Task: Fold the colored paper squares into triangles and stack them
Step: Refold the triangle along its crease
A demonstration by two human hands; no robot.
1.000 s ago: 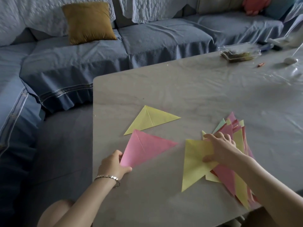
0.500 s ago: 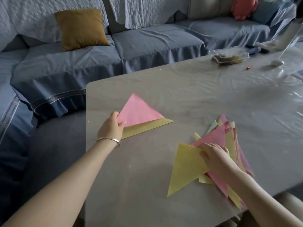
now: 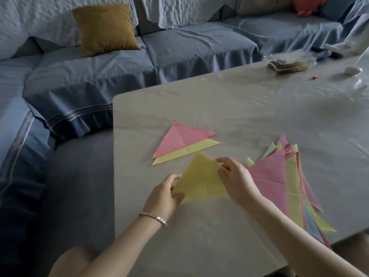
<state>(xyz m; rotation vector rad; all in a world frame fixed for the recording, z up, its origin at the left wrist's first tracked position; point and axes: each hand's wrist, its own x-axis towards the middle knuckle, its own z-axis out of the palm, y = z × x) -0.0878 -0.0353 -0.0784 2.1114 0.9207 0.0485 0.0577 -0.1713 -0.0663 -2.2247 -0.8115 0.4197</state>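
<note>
A yellow paper triangle [image 3: 200, 179] is held between both hands over the grey table [image 3: 239, 108]. My left hand [image 3: 163, 196] pinches its lower left corner, and my right hand [image 3: 236, 178] pinches its right edge. Just beyond it lies a pink folded triangle [image 3: 179, 139] stacked on a yellow folded triangle [image 3: 199, 149], slightly offset. To the right spreads a fanned pile of folded papers [image 3: 279, 176], pink on top with yellow, green and blue edges showing; my right forearm covers its near part.
A blue-covered sofa [image 3: 179, 47] with a mustard cushion [image 3: 105, 29] wraps the far and left sides of the table. A clear plastic box [image 3: 291, 60], a small white object [image 3: 352, 70] and a small copper-coloured item [image 3: 316, 76] sit at the far right.
My left hand let go of the pink triangle on the yellow one and came back to the near yellow sheet. My right hand drew that sheet left, off the pile.
</note>
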